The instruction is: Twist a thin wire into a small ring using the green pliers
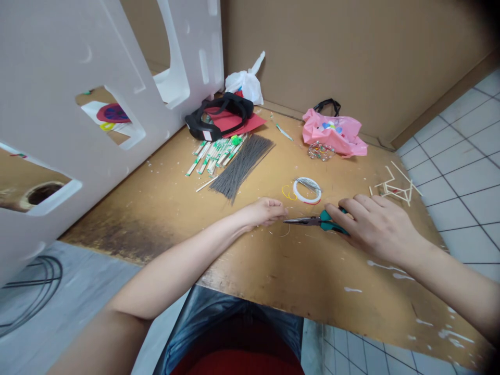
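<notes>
My right hand point(375, 224) is closed around the teal handles of long-nose pliers point(308, 221). Their dark jaws point left, with the tip close to the fingers of my left hand point(269, 212). Those fingers are pinched together, and a thin wire point(289, 229) curves out near them and the plier tip. Whether the jaws touch the wire is too small to tell. Just beyond the pliers lies a white ring-shaped spool point(307, 190) with a metal piece across it, a yellow thread point(289, 193) beside it. A bundle of dark thin wires point(244, 166) lies past my left hand.
Wrapped sticks point(214, 153) lie behind the wire bundle, near a black headset point(219, 117) on red paper. A pink bag point(334, 133) stands at the back beside wire loops with beads point(321, 150). Thin broken sticks point(396, 188) lie right. A white plastic panel point(78, 47) borders the left.
</notes>
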`<state>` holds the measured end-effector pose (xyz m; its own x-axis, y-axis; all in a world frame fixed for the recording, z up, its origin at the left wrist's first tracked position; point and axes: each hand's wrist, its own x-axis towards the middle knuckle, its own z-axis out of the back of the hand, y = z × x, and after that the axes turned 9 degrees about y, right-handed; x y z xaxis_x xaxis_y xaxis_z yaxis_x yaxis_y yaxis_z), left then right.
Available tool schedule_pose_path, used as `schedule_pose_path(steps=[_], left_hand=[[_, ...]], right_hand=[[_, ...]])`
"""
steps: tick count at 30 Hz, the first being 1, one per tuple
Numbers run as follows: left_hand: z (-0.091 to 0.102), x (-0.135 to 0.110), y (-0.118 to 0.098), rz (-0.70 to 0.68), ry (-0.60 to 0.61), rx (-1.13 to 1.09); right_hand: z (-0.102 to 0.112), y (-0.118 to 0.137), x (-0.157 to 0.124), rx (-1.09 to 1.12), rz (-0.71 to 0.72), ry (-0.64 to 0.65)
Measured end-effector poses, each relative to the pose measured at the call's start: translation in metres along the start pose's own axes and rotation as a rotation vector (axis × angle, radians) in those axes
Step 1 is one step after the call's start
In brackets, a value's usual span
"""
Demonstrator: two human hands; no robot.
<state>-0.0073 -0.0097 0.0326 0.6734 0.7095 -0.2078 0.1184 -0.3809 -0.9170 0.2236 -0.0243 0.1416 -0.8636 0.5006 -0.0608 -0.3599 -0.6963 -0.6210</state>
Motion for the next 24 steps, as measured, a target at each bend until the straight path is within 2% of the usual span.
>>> schedule_pose_path(steps=[24], left_hand=[[0.0014,-0.0005,0.0012,0.025,0.012,0.014]], right_hand=[[-0.0011,0.0004,-0.0006,0.041,0.009,0.005]])
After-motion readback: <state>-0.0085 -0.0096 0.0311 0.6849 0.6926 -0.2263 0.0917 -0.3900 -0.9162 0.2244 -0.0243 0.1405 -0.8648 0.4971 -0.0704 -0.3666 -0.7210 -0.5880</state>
